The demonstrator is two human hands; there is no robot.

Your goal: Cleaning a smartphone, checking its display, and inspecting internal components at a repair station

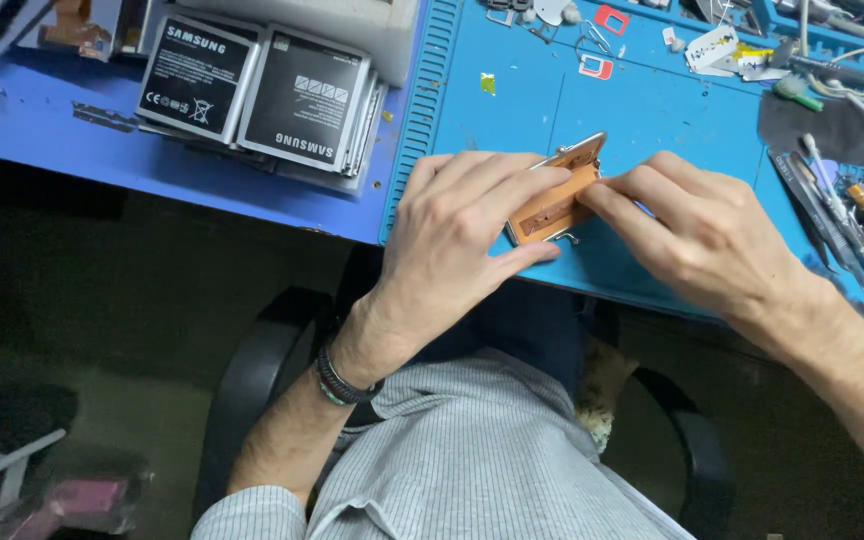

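Left hand point(452, 235) and right hand point(697, 230) fingers pinch the copper-coloured phone part point(555, 203) between them.

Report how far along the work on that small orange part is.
Done: the orange part sits out on the blue mat, tools alongside. In hand: the left hand steadies it; the right hand presses its edge. Left: the stacked black batteries lie untouched.

A blue-topped workbench point(42, 110) carries a ribbed blue silicone work mat point(642, 110); below it, a black chair armrest point(252, 370) stands over dim floor point(112, 300).
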